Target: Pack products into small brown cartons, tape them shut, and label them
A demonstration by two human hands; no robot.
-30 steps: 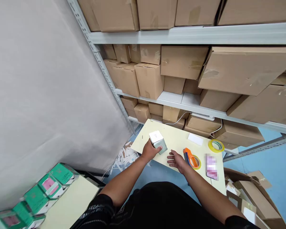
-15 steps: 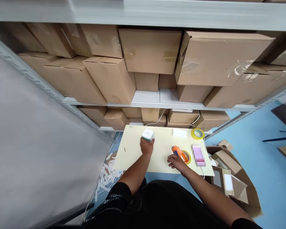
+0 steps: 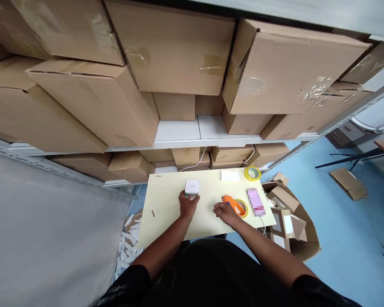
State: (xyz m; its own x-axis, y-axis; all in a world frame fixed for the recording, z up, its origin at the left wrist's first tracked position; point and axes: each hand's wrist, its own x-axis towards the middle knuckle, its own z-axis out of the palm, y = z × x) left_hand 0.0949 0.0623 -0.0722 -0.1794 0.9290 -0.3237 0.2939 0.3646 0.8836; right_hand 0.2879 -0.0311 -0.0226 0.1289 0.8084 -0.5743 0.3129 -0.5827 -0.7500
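My left hand [image 3: 188,205] is closed around the near side of a small white box [image 3: 192,186] with a green lower edge, which sits upright on the cream tabletop [image 3: 166,213]. Faint print marks the box's lid. To the right, my right hand [image 3: 224,212] hovers low over the table with its fingers curled together; whatever they may hold is too small to make out. Just beyond that hand lies an orange tape dispenser [image 3: 232,202] carrying a tape roll [image 3: 242,208], partly behind the hand.
A yellow tape roll [image 3: 252,173], a flat white box [image 3: 229,175] and a pink, blurred-out phone-like thing [image 3: 255,201] with a cable lie on the table. Shelves of cardboard boxes [image 3: 179,47] rise behind. A large carton [image 3: 310,238] of boxes stands at right; paper scraps [image 3: 128,243] lie at left.
The view has shifted closer to the shelves and turned right. My left hand stays on the white box. My right hand's fingers have curled in, still beside the tape dispenser.
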